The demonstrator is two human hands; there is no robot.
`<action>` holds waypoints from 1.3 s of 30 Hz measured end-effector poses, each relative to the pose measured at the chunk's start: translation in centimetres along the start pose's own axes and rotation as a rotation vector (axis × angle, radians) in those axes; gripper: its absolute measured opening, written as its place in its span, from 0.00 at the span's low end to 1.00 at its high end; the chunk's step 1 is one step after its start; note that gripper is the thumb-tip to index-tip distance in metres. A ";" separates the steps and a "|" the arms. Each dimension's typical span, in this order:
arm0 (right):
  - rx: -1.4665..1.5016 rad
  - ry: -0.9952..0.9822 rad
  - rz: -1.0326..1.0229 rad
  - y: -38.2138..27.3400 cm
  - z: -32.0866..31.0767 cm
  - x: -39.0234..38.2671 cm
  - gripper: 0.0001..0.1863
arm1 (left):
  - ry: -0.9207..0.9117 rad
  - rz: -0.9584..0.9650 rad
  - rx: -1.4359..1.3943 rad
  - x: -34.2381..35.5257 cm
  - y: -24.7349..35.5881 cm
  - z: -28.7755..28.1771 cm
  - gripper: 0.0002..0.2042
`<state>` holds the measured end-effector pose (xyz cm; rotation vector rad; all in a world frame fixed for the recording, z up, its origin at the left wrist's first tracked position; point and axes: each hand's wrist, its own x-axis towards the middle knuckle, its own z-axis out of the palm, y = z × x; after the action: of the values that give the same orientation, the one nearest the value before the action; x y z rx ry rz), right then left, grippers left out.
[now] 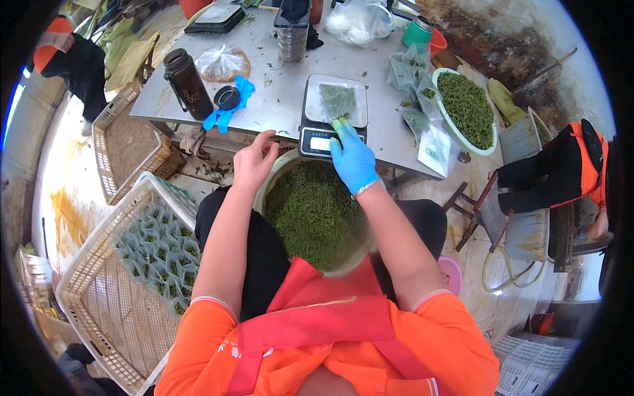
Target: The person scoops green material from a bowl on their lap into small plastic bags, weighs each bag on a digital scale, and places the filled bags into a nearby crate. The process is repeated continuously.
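Note:
My left hand point(254, 158), bare, hovers over the left rim of a tub of green leafy bits point(307, 211) between my legs, its fingers apart and holding nothing. My right hand point(350, 162), in a blue glove, reaches over a digital scale point(313, 142). Its fingers are drawn together at the lower edge of a clear bag point(338, 99) of green bits on the weighing plate; what they hold is unclear.
A steel table point(259, 79) carries a flask point(187, 89), blue gloves point(224, 119), filled bags point(413, 79) and an oval basin of greens point(464, 112). A crate point(92, 310) of several bags stands left. Co-workers point(82, 66) point(555, 168) are at both sides.

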<state>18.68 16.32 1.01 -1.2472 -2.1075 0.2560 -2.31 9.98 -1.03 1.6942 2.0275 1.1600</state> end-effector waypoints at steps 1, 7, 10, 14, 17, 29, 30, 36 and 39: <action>-0.075 -0.084 0.031 -0.2 0.2 0.9 0.17 | 0.004 -0.014 0.006 0.0 -0.2 -0.1 0.15; -0.338 -0.198 -0.034 0.2 0.1 6.1 0.10 | 0.105 0.057 0.018 0.2 0.2 0.8 0.16; -0.426 -0.305 -0.224 -2.4 -0.5 6.6 0.07 | 0.453 0.448 0.259 1.7 0.6 1.1 0.21; -0.215 -0.388 -0.453 -8.2 -1.9 3.9 0.09 | 0.112 0.060 0.356 1.2 0.8 1.3 0.26; -0.153 -0.299 -0.436 -7.5 0.3 2.6 0.09 | -0.020 -0.158 0.172 1.0 1.6 1.5 0.27; -0.119 -0.430 -0.327 -7.5 0.9 2.3 0.15 | 0.093 0.042 0.163 0.3 1.2 1.7 0.27; -0.128 -0.436 -0.316 -6.7 2.2 2.3 0.15 | 0.094 0.099 0.169 0.4 1.1 2.0 0.27; -0.105 -0.488 -0.315 -6.1 2.2 2.8 0.14 | 0.027 0.057 0.242 0.5 1.8 1.6 0.25; 0.352 -0.296 -0.408 -4.8 -1.4 1.4 0.19 | 0.002 -0.110 0.144 0.5 1.4 1.4 0.27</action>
<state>15.71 14.76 5.04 -0.5858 -2.3776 0.6259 -0.53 11.01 -0.79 1.6214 2.2225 1.0025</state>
